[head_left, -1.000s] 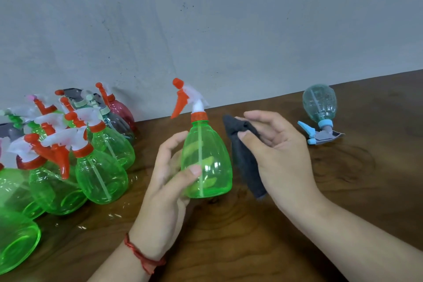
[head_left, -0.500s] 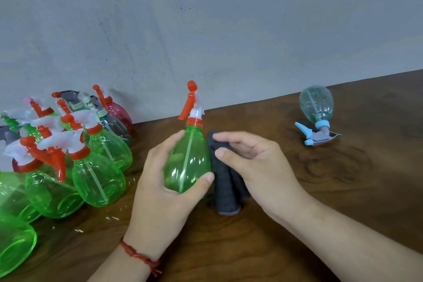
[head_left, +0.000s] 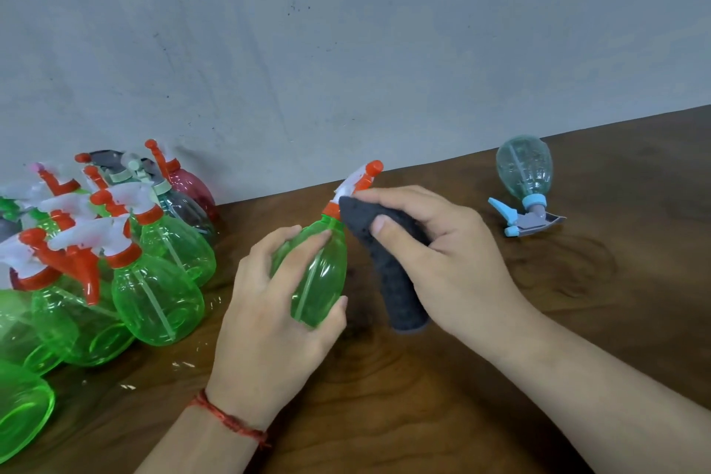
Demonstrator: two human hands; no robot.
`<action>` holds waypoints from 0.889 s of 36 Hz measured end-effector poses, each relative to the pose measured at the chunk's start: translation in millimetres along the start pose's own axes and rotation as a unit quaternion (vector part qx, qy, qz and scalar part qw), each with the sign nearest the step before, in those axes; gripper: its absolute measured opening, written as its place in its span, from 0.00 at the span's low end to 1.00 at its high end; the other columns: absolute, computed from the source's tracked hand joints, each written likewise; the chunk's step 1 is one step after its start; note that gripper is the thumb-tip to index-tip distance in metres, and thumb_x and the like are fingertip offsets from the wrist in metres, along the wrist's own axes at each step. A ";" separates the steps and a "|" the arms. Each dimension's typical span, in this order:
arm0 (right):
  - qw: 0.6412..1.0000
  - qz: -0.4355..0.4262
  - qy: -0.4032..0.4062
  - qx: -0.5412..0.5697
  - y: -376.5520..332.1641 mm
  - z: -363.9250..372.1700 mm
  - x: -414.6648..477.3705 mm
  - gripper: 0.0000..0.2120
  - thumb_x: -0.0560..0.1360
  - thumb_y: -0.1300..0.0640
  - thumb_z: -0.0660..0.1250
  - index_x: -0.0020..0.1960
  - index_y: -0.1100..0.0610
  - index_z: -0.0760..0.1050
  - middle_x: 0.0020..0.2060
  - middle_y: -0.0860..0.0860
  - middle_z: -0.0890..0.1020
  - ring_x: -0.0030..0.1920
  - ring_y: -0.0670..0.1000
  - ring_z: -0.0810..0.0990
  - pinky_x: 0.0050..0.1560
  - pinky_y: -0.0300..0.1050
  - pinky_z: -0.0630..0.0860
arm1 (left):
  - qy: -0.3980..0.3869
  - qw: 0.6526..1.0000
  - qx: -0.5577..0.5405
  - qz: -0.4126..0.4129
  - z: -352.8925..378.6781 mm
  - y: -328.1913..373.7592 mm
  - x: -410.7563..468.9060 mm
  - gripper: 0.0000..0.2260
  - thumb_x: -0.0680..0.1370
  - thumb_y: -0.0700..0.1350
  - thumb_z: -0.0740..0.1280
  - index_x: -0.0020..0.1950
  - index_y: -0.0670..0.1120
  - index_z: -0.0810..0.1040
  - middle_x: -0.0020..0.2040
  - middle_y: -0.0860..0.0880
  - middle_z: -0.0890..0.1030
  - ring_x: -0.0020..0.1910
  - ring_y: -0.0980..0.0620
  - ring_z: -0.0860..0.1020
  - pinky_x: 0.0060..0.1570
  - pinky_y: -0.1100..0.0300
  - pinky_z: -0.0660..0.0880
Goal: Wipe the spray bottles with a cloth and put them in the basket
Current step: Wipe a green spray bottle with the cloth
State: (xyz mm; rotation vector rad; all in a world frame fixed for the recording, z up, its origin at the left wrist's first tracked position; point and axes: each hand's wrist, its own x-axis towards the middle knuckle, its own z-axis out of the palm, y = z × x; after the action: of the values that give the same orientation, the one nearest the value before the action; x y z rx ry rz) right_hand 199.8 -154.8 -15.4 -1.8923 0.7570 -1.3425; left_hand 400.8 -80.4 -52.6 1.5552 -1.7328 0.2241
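Cropped by left edge: lowest green bottles (head_left: 19, 404). Half masked by dark cloth (head_left: 400, 281): collar of held green bottle (head_left: 319, 273). Mostly overlapped: rear bottles (head_left: 188, 204). Blurred: white trigger heads (head_left: 88, 235).

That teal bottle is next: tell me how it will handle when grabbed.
The teal spray bottle looks empty, so probably light. It lies sideways on the wooden table, so a nudge may roll it, though its blue trigger should soon catch.

Tilted green spray bottle (head_left: 315, 273) touches dark cloth (head_left: 392, 265).
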 end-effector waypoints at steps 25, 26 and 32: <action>0.969 -0.137 0.032 -0.201 17.8 -7.0 11.7 0.19 0.82 0.61 0.70 0.71 0.50 0.80 0.67 0.44 0.76 0.66 0.46 0.74 0.68 0.35 0.70 | -0.126 0.913 -0.373 -0.105 -1.8 24.1 -10.6 0.38 0.72 0.54 0.76 0.80 0.66 0.68 0.69 0.50 0.81 0.66 0.45 0.83 0.64 0.48 0.79; 0.961 -0.155 0.007 -0.228 18.0 -6.5 11.7 0.19 0.82 0.61 0.70 0.72 0.49 0.80 0.67 0.43 0.76 0.65 0.47 0.73 0.68 0.34 0.68 | -0.122 0.915 -0.370 -0.104 -1.8 24.0 -10.7 0.37 0.71 0.54 0.76 0.80 0.66 0.68 0.69 0.50 0.81 0.66 0.45 0.83 0.64 0.47 0.79; 0.959 -0.141 0.052 -0.242 16.6 -10.8 14.0 0.20 0.82 0.66 0.67 0.70 0.51 0.81 0.65 0.45 0.79 0.64 0.49 0.75 0.65 0.30 0.68 | -0.106 0.895 -0.413 -0.131 -0.7 24.6 -9.0 0.38 0.69 0.55 0.77 0.79 0.65 0.70 0.66 0.46 0.82 0.63 0.42 0.84 0.61 0.45 0.80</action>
State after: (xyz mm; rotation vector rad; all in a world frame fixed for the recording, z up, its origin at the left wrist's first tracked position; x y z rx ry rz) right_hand 192.6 -177.7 -18.5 -2.4001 0.9646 -1.5422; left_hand 378.4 -67.4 -49.0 1.1527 -1.4458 -0.7569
